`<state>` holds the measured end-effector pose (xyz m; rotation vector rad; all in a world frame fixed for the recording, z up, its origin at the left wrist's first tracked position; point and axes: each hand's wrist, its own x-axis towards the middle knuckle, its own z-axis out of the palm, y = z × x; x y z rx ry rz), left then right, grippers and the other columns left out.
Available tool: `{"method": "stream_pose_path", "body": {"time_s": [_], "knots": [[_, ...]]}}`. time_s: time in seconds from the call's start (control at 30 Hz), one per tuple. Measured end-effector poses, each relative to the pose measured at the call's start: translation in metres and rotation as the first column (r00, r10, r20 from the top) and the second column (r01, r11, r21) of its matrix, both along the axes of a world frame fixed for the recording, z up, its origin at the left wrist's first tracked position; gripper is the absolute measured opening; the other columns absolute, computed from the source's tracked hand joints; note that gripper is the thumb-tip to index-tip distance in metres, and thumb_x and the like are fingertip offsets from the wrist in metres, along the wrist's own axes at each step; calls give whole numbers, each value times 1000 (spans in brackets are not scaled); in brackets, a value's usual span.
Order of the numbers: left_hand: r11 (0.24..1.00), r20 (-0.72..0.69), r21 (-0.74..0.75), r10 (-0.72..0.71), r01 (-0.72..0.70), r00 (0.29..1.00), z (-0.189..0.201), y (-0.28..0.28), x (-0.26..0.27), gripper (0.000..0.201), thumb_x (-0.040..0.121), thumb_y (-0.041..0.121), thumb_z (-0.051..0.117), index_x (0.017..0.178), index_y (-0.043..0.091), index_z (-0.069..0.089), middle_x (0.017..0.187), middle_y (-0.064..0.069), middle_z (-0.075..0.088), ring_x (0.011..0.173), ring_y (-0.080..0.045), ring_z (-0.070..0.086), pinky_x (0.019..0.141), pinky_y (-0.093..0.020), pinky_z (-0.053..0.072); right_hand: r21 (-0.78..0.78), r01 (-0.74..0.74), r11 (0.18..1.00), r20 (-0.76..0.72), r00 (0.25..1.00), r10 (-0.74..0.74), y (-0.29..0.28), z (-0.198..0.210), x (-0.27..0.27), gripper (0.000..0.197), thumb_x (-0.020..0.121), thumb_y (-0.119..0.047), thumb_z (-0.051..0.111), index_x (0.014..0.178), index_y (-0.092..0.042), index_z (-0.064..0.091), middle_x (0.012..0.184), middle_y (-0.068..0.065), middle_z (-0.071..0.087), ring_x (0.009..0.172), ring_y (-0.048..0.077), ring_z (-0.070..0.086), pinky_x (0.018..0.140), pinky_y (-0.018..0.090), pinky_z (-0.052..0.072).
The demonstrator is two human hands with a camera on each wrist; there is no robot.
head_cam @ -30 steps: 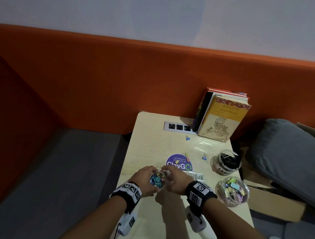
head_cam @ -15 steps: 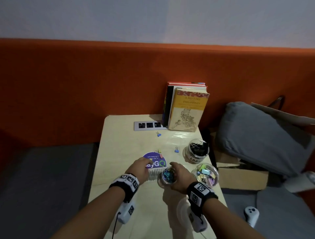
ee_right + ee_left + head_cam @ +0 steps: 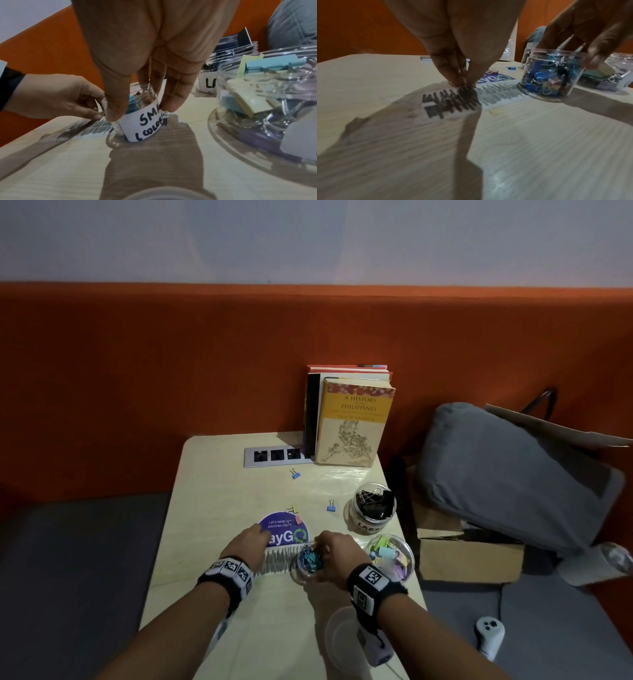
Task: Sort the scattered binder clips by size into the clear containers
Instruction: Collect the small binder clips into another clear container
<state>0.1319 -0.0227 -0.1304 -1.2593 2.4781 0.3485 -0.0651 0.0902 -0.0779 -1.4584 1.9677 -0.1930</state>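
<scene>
Nearest you on the worktop point(image 3: 212, 494), your right hand point(image 3: 337, 556) has its grip clamped from above on the small clear jar point(image 3: 554, 73), thumb on one wall and fingers on the other; it stands upright, full of small blue and teal clips, its label reading "SMA". Just left of it, your left hand point(image 3: 248, 542) has its fingertips point(image 3: 458, 79) pinched together, tips down on the scribbled paper strip point(image 3: 498, 97); whether they hold anything cannot be told. Just right of the small jar sits the wide jar of pastel clips point(image 3: 390, 556), and beyond that the jar of black clips point(image 3: 374, 506). Farther out, loose clips lie on the purple sticker point(image 3: 284, 530), with one blue clip point(image 3: 331, 506) beside it and another blue clip point(image 3: 295, 473) near the outlet strip point(image 3: 274, 457) and the books point(image 3: 352, 422).
</scene>
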Motion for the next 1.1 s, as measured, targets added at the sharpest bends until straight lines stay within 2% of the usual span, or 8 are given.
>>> {"method": "stream_pose_path", "body": {"time_s": [0.2, 0.4, 0.5, 0.63, 0.8, 0.87, 1.0, 1.1], "knots": [[984, -12, 3, 181, -181, 983, 7, 0, 4, 33, 97, 17, 52, 130, 14, 51, 124, -12, 54, 110, -28, 59, 90, -35, 50, 3, -26, 1000, 10, 1000, 26, -6, -5, -3, 62, 63, -23, 87, 119, -18, 59, 117, 6, 61, 105, 24, 59, 87, 34, 53], [901, -252, 104, 433, -421, 866, 24, 3, 0, 11, 95, 20, 58, 98, 15, 68, 101, -7, 69, 91, -23, 64, 78, -29, 53, -13, -42, 999, 30, 999, 42, -7, -8, -4, 56, 66, -30, 85, 113, -19, 57, 112, 5, 61, 101, 24, 59, 82, 31, 51], [899, -384, 197, 437, -390, 813, 39, 18, -13, 8, 90, 19, 64, 90, 20, 73, 86, 4, 69, 81, -14, 62, 74, -23, 47, -10, -45, 999, 47, 998, 45, -8, -7, -5, 57, 64, -31, 86, 113, -21, 58, 111, 3, 62, 99, 23, 60, 83, 32, 53], [920, -437, 235, 388, -313, 811, 55, 39, -32, 11, 87, 20, 65, 96, 23, 71, 76, 17, 61, 75, -7, 58, 73, -20, 46, 1, -53, 999, 75, 996, 53, -8, -7, -9, 59, 62, -28, 87, 114, -22, 58, 111, 2, 61, 99, 22, 60, 83, 31, 52], [936, -404, 268, 324, -228, 856, 56, 47, -44, 8, 87, 23, 67, 93, 28, 70, 91, 10, 70, 82, -12, 63, 75, -23, 48, -4, -71, 997, 68, 995, 71, -8, -5, -9, 53, 66, -26, 84, 111, -20, 57, 110, 4, 61, 98, 23, 60, 79, 31, 51], [955, -381, 237, 261, -179, 887, 56, 47, -48, 12, 89, 24, 67, 99, 26, 72, 98, 9, 70, 87, -11, 62, 76, -22, 45, 8, -74, 997, 69, 995, 74, -7, -3, -10, 56, 64, -26, 85, 112, -20, 57, 109, 4, 60, 98, 25, 59, 78, 31, 50], [979, -428, 165, 183, -122, 885, 52, 35, -51, 21, 96, 26, 58, 113, 19, 70, 119, 2, 64, 112, -17, 56, 97, -28, 43, -2, -62, 998, 71, 996, 62, -8, -2, -9, 59, 61, -30, 85, 113, -19, 58, 109, 5, 61, 99, 26, 60, 79, 32, 51], [972, -440, 131, 234, -196, 867, 43, 17, -51, 26, 99, 15, 50, 117, 20, 67, 126, 1, 60, 118, -19, 55, 98, -25, 40, -8, -39, 999, 53, 998, 39, -5, -2, -7, 58, 63, -29, 85, 113, -20, 58, 109, 5, 61, 101, 26, 60, 81, 34, 52]]}}
